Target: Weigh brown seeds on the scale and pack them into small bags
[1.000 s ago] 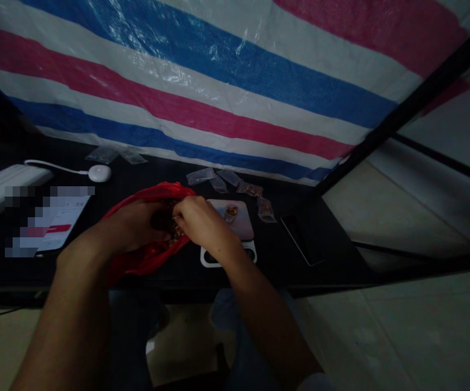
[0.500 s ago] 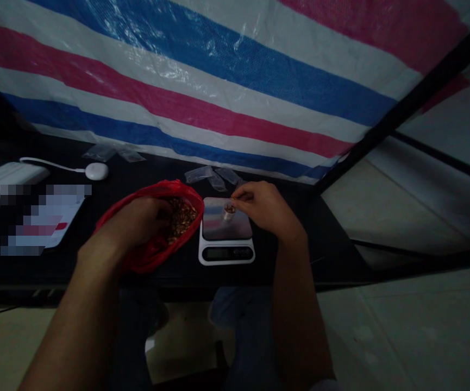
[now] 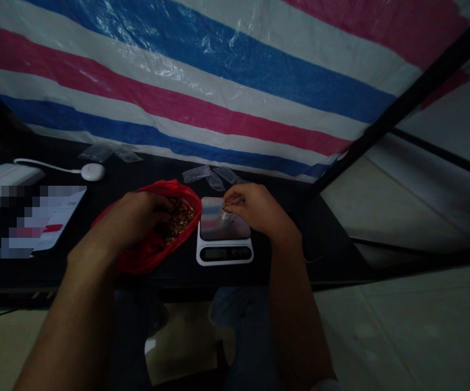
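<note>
A red plastic bag (image 3: 186,190) lies spread at its mouth, with many small brownish-gold pieces (image 3: 181,220) inside; their kind is too small to tell. My left hand (image 3: 143,214) reaches into the bag, fingers curled together at the pieces, the tips partly hidden. On the steel plate of a white kitchen scale (image 3: 224,258) stands a small clear cup (image 3: 226,215). My right hand (image 3: 255,209) is over the cup's top, thumb and fingers closed in a pinch at its rim. What they hold, if anything, is hidden.
Small clear plastic bags (image 3: 200,174) lie behind the scale, and more at the back left. A phone (image 3: 61,217), a white box-shaped device (image 3: 8,187) and a round white cabled piece (image 3: 93,172) are at left. A striped tarp (image 3: 202,117) hangs behind the black table.
My right hand has moved slightly left, its fingertips now over the cup. My left hand has drawn back a little within the bag. The whole view has shifted slightly.
</note>
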Motion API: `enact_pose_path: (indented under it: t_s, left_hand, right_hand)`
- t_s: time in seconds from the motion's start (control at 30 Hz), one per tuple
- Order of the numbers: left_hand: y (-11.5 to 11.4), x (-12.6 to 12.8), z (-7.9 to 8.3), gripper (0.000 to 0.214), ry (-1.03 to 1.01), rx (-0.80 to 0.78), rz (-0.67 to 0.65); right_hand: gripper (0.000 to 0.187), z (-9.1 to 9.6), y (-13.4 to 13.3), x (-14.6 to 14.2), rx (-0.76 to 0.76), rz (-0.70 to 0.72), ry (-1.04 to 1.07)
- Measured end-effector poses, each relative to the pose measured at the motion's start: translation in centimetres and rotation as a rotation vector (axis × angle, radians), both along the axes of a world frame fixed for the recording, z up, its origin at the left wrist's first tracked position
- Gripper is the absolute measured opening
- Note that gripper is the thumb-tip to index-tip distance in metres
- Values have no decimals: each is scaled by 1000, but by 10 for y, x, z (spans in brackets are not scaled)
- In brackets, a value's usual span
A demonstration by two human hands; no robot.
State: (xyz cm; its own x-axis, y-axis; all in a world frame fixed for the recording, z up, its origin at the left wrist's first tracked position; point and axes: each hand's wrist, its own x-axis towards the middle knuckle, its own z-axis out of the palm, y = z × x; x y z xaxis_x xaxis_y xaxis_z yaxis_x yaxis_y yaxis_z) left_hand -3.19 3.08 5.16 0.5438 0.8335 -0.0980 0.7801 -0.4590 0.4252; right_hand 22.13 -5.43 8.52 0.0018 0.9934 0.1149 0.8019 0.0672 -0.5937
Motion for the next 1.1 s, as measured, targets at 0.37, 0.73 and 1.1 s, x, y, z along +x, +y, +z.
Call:
enact_pose_path:
  t_s: [0.37,0.73,1.1]
  left_hand:
    - [-4,21,-2,18,-476,76,-156]
    - [-15,92,-1,17,-682,141,-339]
    - [-19,101,-4,26,-564,164,-377]
  right_hand:
    - [18,2,-3,8,-2,-14,93]
    - [15,-27,-7,34,-367,-16,-1]
    - [12,-15,-7,35,-5,11,150]
